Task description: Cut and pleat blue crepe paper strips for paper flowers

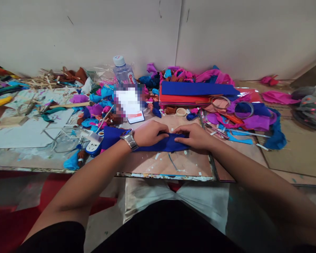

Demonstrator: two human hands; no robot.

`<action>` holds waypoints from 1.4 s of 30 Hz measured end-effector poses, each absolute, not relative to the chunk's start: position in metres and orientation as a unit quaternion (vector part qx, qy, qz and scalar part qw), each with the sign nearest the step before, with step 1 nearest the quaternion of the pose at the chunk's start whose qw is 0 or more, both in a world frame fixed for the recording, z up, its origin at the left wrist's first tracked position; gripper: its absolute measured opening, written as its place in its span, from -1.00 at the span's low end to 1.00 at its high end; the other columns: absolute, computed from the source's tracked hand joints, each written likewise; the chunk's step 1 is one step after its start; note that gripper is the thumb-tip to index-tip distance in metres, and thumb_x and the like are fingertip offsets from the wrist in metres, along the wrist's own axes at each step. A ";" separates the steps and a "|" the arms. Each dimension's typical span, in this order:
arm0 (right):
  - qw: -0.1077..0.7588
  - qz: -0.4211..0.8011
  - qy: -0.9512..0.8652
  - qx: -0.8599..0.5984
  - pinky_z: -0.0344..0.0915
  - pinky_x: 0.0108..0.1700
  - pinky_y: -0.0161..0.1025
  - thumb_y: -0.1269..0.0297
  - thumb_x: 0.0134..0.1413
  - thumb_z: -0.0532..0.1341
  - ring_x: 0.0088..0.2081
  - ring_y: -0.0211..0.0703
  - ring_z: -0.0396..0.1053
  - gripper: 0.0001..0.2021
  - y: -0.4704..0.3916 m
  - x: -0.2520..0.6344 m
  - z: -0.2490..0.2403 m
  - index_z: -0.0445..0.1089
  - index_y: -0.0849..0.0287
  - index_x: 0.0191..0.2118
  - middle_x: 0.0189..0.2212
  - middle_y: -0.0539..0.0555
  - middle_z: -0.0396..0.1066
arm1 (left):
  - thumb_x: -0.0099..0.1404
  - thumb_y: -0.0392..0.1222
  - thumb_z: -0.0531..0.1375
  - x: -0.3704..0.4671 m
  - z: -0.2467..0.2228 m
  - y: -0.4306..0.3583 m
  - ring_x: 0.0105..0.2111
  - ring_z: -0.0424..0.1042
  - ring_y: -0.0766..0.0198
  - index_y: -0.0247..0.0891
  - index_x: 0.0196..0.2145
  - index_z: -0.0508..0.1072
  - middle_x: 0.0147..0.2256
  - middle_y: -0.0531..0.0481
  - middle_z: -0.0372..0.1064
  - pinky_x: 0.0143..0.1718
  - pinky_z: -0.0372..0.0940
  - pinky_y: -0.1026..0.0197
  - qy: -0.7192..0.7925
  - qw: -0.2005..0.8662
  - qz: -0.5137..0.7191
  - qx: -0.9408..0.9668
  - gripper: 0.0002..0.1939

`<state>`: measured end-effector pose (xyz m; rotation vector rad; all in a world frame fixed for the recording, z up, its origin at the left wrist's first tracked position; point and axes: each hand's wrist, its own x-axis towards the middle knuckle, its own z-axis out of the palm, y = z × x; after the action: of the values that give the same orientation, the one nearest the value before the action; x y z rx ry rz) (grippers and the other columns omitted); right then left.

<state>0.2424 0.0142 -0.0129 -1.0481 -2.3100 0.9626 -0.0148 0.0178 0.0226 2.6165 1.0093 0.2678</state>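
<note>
A dark blue strip of cloth [158, 146] lies across the brown board in front of me. My left hand [149, 133], with a metal wristwatch [130, 140] at its wrist, bends over the strip and pinches its upper edge. Close by on the right, my right hand [195, 136] grips the same strip near its right end, thumb and fingers curled toward the left hand. The fingertips sit a short gap apart, and the cloth under them is partly covered by the hands.
Behind the hands stand a phone [135, 116], partly blurred, and a clear bottle [123, 72]. A stack of blue and red sheets [197, 89] lies at the back. Tape rings [243, 109], scissors and colourful scraps crowd the right; a power strip [94, 144] with cables sits left.
</note>
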 end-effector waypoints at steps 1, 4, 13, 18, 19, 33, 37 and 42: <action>0.213 0.344 -0.830 -0.384 0.33 -0.23 -0.23 0.12 0.16 0.36 -0.30 -0.12 0.51 -0.68 0.015 0.243 -0.013 0.60 0.12 -0.01 -0.28 0.05 0.63 | 0.46 -0.12 0.14 -0.016 0.023 0.019 -0.32 0.51 0.22 -0.22 -0.16 0.60 -0.28 -0.04 0.60 -0.27 0.23 0.19 0.362 0.155 0.095 0.914 -0.76; 0.217 0.332 -0.826 -0.400 0.31 -0.26 -0.23 0.15 0.16 0.35 -0.34 -0.14 0.48 -0.70 0.017 0.244 -0.012 0.60 0.13 -0.02 -0.32 0.04 0.62 | 0.46 -0.13 0.13 -0.017 0.023 0.020 -0.36 0.46 0.23 -0.22 -0.18 0.59 -0.31 -0.04 0.58 -0.32 0.17 0.18 0.381 0.144 0.096 0.908 -0.76; 0.229 0.304 -0.833 -0.401 0.36 -0.13 -0.16 0.20 0.23 0.29 -0.21 -0.05 0.54 -0.76 0.016 0.243 -0.011 0.61 0.12 -0.05 -0.19 0.08 0.65 | 0.45 -0.10 0.11 -0.015 0.028 0.018 -0.36 0.42 0.23 -0.25 -0.23 0.54 -0.33 -0.04 0.52 -0.31 0.16 0.17 0.403 0.158 0.137 0.891 -0.75; 0.265 0.283 -0.831 -0.400 0.38 -0.07 -0.13 0.19 0.23 0.30 -0.16 -0.01 0.54 -0.75 0.015 0.242 -0.009 0.60 0.12 -0.04 -0.13 0.11 0.64 | 0.46 -0.10 0.08 -0.015 0.027 0.018 -0.34 0.42 0.21 -0.27 -0.22 0.52 -0.31 -0.06 0.51 -0.28 0.20 0.16 0.412 0.167 0.152 0.883 -0.74; 0.278 0.276 -0.827 -0.403 0.38 -0.07 -0.13 0.20 0.21 0.32 -0.15 -0.01 0.54 -0.75 0.014 0.242 -0.008 0.59 0.13 -0.04 -0.12 0.12 0.64 | 0.47 -0.10 0.08 -0.014 0.026 0.017 -0.33 0.42 0.21 -0.27 -0.21 0.51 -0.30 -0.06 0.51 -0.27 0.21 0.16 0.409 0.173 0.154 0.882 -0.74; 0.288 0.226 -0.838 -0.404 0.31 -0.17 -0.22 0.18 0.33 0.21 -0.27 -0.10 0.51 -0.78 0.014 0.241 -0.007 0.58 0.14 -0.11 -0.23 0.09 0.64 | 0.48 0.05 0.12 -0.007 0.020 0.011 -0.28 0.51 0.16 -0.21 -0.08 0.53 -0.26 -0.07 0.57 -0.24 0.24 0.17 0.422 0.151 0.152 0.881 -0.68; 0.268 0.212 -0.847 -0.407 0.31 -0.16 -0.21 0.21 0.32 0.21 -0.25 -0.08 0.52 -0.78 0.016 0.241 -0.008 0.58 0.14 -0.10 -0.21 0.09 0.64 | 0.45 0.11 0.16 -0.008 0.021 0.012 -0.29 0.53 0.11 -0.17 -0.07 0.53 -0.30 -0.08 0.57 -0.29 0.22 0.16 0.423 0.116 0.111 0.892 -0.67; 0.240 0.197 -0.871 -0.380 0.34 -0.05 -0.14 0.27 0.35 0.14 -0.12 -0.01 0.54 -0.74 0.016 0.241 -0.007 0.55 0.15 -0.02 -0.09 0.15 0.63 | 0.44 0.10 0.17 -0.010 0.026 0.012 -0.29 0.53 0.10 -0.15 -0.11 0.55 -0.30 -0.06 0.57 -0.30 0.21 0.16 0.421 0.120 0.100 0.894 -0.69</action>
<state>0.2411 0.0160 -0.0069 -1.0413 -2.3844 0.5400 -0.0097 0.0122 0.0256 2.6121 1.2300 0.2918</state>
